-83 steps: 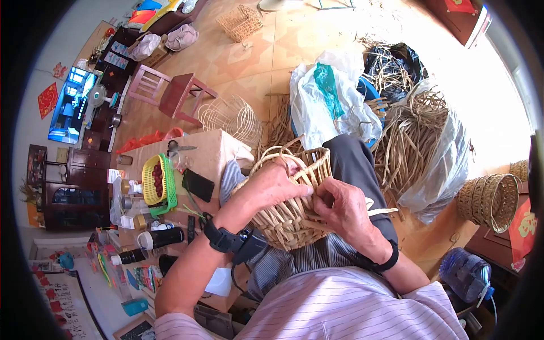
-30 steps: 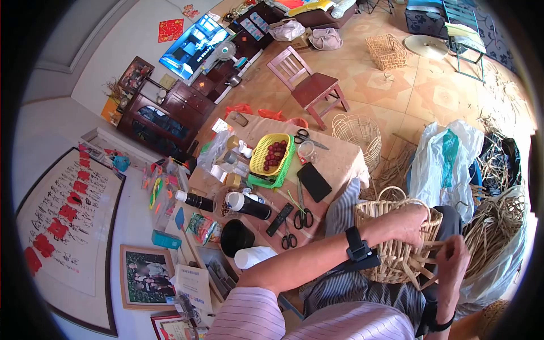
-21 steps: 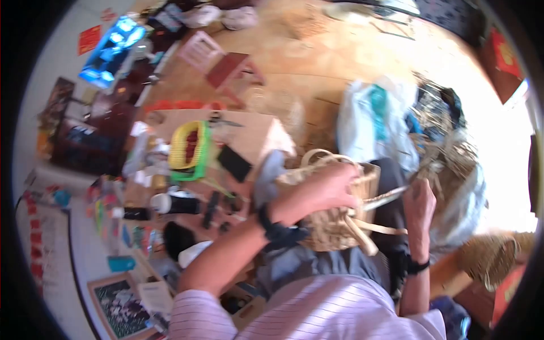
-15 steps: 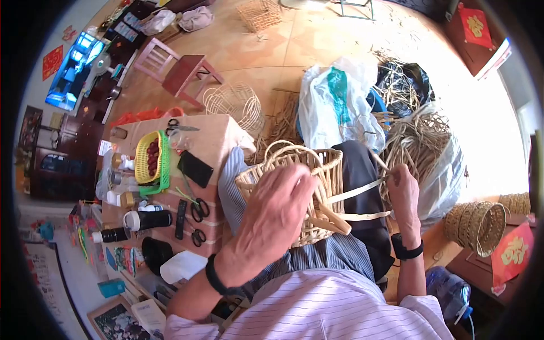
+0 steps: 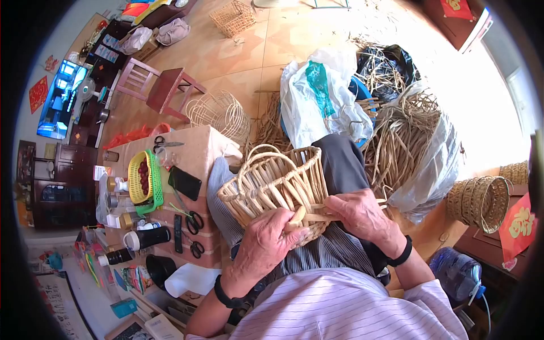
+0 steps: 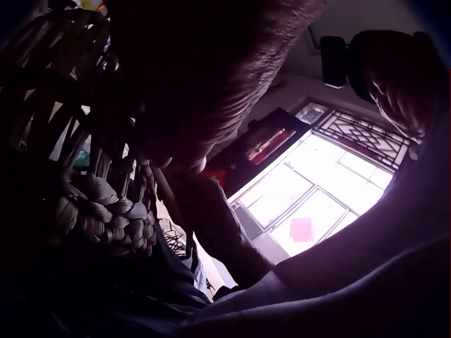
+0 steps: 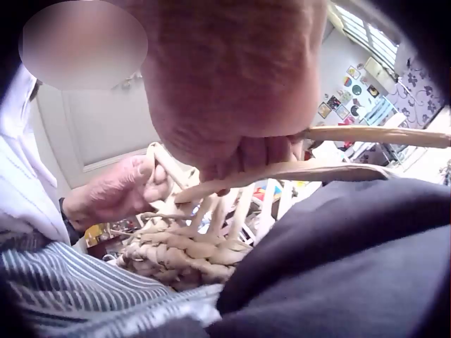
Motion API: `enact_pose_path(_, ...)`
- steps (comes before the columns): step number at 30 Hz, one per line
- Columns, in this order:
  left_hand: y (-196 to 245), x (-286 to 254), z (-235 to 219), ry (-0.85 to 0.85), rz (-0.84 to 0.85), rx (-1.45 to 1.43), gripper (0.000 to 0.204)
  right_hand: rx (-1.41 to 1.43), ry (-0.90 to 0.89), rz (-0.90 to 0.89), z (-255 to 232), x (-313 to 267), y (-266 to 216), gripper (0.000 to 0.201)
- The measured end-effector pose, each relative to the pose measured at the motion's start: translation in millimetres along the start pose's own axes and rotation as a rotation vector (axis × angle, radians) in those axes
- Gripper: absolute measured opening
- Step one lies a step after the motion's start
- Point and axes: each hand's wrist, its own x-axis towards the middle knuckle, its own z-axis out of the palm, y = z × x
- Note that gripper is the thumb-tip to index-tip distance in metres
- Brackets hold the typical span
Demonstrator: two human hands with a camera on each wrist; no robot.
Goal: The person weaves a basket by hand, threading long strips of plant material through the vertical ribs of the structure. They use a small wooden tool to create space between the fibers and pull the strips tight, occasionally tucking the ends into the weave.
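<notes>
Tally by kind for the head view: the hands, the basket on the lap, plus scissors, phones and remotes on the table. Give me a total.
Hands, left hand and right hand: 2
Lap basket: 1
Scissors: 3
Phone: 1
Remote: 1
Total: 8
</notes>
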Motion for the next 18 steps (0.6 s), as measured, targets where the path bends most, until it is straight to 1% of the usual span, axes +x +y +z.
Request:
enact_pose_path(3, 5, 1, 14, 0.120, 0.050, 0.119, 0.031, 0.029, -0.013, 0.049, -5, -6, 8, 0.020)
enact_pose_path(6, 8, 9, 20, 0.143, -0.019, 0.092, 0.029, 0.001, -0.041, 0.035, -7, -13, 16, 0.020)
enact_pose_path(9, 11, 16, 24, 0.165, 0.012, 0.251, 0.030, -0.028, -0.049, 0.024, -16, -18, 24, 0.020)
enact_pose_path(12, 9, 18, 26, 0.211, 0.020, 0.321, 0.032, -0.038, -0.060, 0.044, -19, -26, 38, 0.021)
enact_pose_path(15, 2, 16, 24, 0.268, 0.087, 0.245, 0.030, -0.060, -0.055, 0.079, -26, -33, 52, 0.018)
enact_pose_path(17, 7, 16, 23, 0.260, 0.041, 0.243, 0.029, -0.084, -0.028, 0.106, -30, -39, 66, 0.016)
enact_pose_path(18, 9, 15, 22, 0.255, 0.020, 0.242, 0.029, -0.099, -0.042, 0.137, -37, -39, 70, 0.014)
